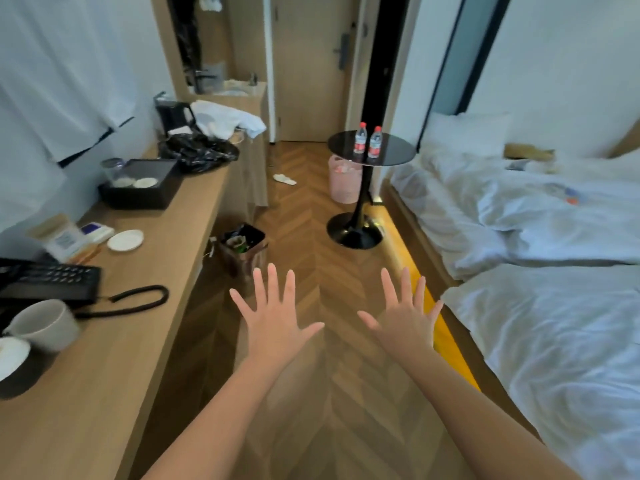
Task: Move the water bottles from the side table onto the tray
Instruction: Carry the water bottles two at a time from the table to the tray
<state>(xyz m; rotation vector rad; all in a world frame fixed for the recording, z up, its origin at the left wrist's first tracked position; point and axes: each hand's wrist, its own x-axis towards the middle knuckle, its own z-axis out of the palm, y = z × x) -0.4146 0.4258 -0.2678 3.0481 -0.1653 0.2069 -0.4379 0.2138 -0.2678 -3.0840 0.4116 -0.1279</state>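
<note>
Bottles stand at about 1 o'clock in the view, far from the hands: two small clear water bottles with red caps and red labels, upright on the round black side table [391, 152]. The left bottle [361, 138] and the right bottle [375, 142] are just beside each other, near the middle of the table top.

The black tray [166, 188] lies at about 10 o'clock on the long wooden counter [145, 306]. Inside it are two flat white round things, and a clear glass [111, 169] is at its left back corner; I cannot tell if the glass is inside the tray or only beside it.

A pink basket [341, 183] stands on the floor under the side table, with something pale and red inside, too blurred to name. At about 11 o'clock, a brown bin [242, 252] beside the counter holds mixed rubbish.

At 6 o'clock, the left hand [273, 315] and the right hand [403, 317] are both stretched forward over the wooden floor, palms down, all fingers spread wide, and they hold nothing. The two hands are near each other but apart.
</note>
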